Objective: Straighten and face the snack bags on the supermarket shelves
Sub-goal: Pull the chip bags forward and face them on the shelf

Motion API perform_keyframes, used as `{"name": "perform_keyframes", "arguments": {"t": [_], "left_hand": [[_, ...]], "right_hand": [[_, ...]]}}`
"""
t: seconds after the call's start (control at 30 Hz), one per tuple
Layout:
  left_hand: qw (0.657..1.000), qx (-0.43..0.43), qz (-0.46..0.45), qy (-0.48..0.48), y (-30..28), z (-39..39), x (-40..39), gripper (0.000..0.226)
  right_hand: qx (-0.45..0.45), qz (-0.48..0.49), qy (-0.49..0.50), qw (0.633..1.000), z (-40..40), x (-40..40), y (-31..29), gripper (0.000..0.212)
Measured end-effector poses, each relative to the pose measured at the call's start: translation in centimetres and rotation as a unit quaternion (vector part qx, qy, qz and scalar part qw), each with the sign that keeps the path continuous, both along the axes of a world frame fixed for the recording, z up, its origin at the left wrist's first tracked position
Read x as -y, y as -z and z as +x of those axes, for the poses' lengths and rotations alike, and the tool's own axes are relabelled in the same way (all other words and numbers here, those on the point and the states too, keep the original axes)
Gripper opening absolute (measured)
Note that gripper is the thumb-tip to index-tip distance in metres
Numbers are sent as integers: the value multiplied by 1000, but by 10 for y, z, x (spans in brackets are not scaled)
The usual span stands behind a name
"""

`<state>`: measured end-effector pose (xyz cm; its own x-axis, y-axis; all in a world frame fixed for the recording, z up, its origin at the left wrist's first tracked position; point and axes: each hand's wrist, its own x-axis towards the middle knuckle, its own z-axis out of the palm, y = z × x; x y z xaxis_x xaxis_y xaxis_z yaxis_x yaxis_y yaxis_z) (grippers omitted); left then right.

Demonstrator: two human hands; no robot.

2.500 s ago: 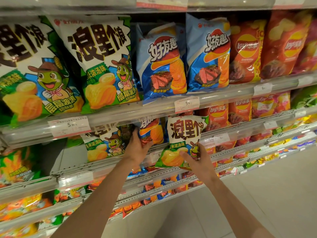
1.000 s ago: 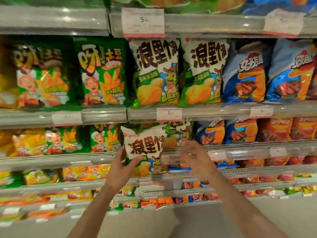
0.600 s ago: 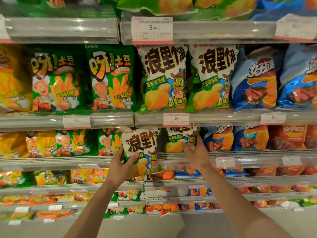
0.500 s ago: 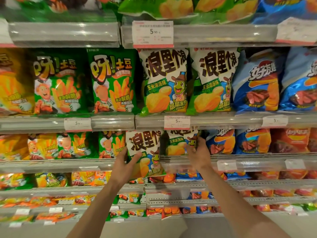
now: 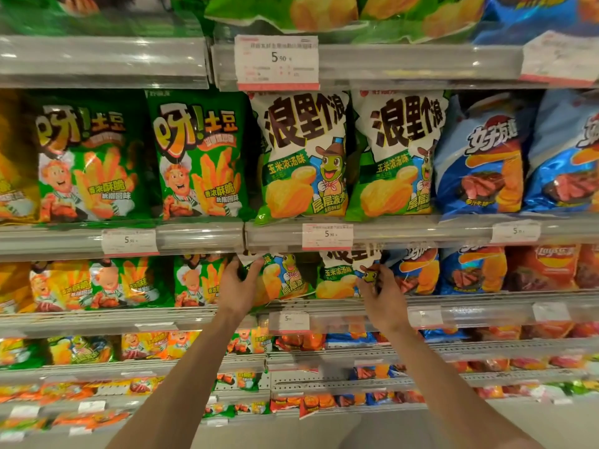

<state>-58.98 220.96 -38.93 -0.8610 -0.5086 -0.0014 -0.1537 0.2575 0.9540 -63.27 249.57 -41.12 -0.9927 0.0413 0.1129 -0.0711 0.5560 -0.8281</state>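
Left hand (image 5: 239, 286) fingers clamped on left corn-soup bag (image 5: 285, 277), now pushed back onto third shelf (image 5: 324, 303) | right hand (image 5: 382, 294) pinches neighbouring bag (image 5: 340, 277) | facing nearly done.

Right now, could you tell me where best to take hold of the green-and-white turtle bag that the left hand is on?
Probably by its two side edges, from the front. The turtle bag stands upright behind the shelf rail, top tucked under the shelf above, so only the front and sides are reachable. The left hand already grips its left edge.
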Motion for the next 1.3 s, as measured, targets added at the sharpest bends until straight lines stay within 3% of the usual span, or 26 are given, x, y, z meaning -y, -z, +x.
{"name": "perform_keyframes", "arguments": {"t": [0.03,0.1,0.27,0.33,0.5,0.63,0.87,1.07,1.3], "left_hand": [[1000,-7,-10,-1,-1,-4,-1,34],[999,-18,-35,-7,-4,-11,-2,29],[991,15,-97,94,6,-9,-8,76],[984,17,-136,113,15,-8,-7,84],[991,46,-25,120,15,-16,5,77],[990,59,-21,125,20,-10,-4,64],[981,38,-139,128,30,4,-8,57],[963,80,-235,104,35,0,-13,70],[980,72,-145,116,24,18,-8,83]], "right_hand": [[2,-4,0,1000,1,1,0,49],[7,-15,0,1000,1,2,3,51],[3,-3,1,1000,3,3,5,60],[4,-8,-6,1000,1,1,7,60],[33,-25,-21,999,-5,-6,7,61],[24,-14,-18,999,-4,-3,6,60],[-10,29,-24,999,4,2,1,64],[1,38,-35,999,4,4,10,75],[71,-11,-61,996,16,-7,-9,71]]}}
